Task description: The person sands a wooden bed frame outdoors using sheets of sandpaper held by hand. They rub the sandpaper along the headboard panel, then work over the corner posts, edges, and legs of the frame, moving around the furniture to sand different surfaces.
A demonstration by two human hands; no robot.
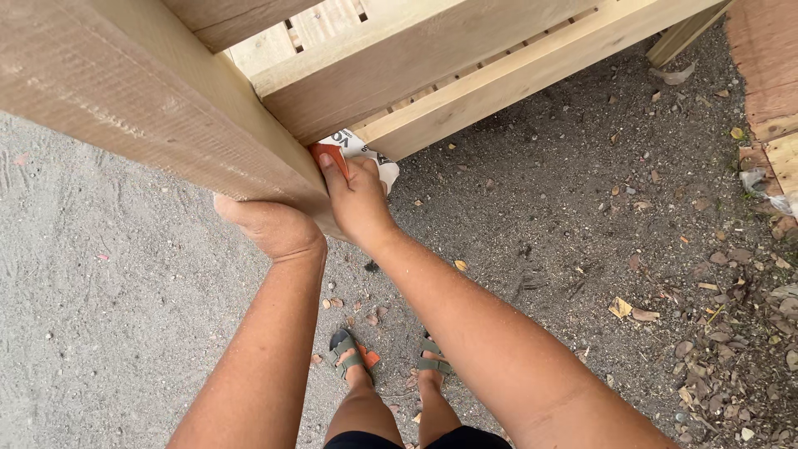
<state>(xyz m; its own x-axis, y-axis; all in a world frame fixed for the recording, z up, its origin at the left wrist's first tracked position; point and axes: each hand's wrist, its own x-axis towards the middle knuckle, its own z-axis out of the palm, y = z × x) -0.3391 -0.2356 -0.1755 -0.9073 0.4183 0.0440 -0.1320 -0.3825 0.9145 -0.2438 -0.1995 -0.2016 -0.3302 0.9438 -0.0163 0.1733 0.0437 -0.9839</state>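
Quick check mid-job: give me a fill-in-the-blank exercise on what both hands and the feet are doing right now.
1. The right hand presses a folded sheet of ____ against the beam.
2. The left hand braces the beam from ____.
3. The feet wear green ____.
4. The ground is gravelly ____.

Missing words: sandpaper; below; sandals; dirt

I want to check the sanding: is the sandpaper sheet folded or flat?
Folded: the sandpaper bends around the beam edge under the right hand.
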